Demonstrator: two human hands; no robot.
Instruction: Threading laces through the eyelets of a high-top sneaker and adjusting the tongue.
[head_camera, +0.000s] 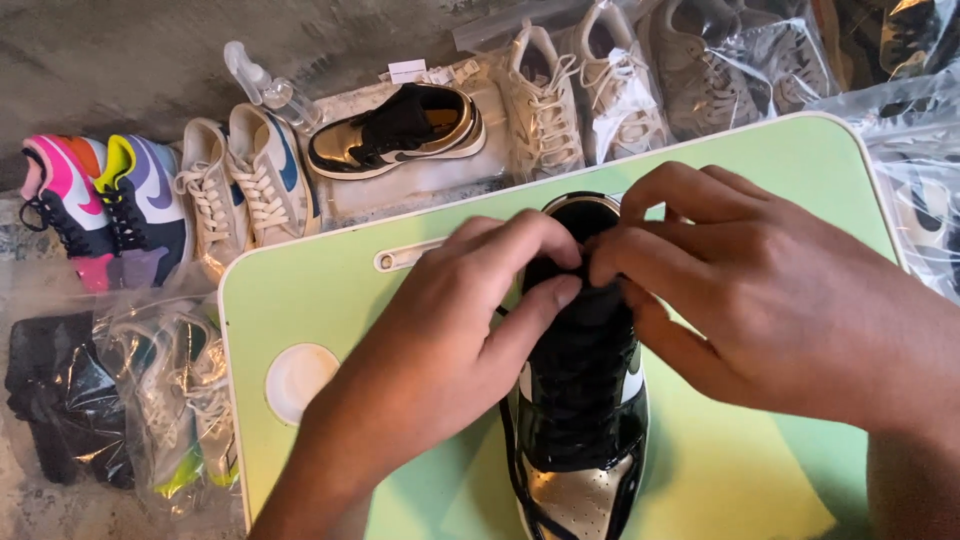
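Note:
A black and metallic gold sneaker (578, 440) lies on a light green lap table (320, 290), toe toward me. Both hands work at its upper lace area near the tongue. My left hand (450, 330) pinches the black lace between thumb and fingers. Opposite it, my right hand (740, 290) grips the lace too, fingertips meeting the left ones over the shoe's opening. The laces under the fingers are mostly hidden.
The matching black and gold sneaker (400, 130) rests on a bag on the floor beyond the table. Colourful sneakers (100, 205), white and blue sneakers (245, 180) and beige pairs (575, 95) line the floor. Bagged shoes (150, 400) lie at left and more bagged shoes (920, 120) at right.

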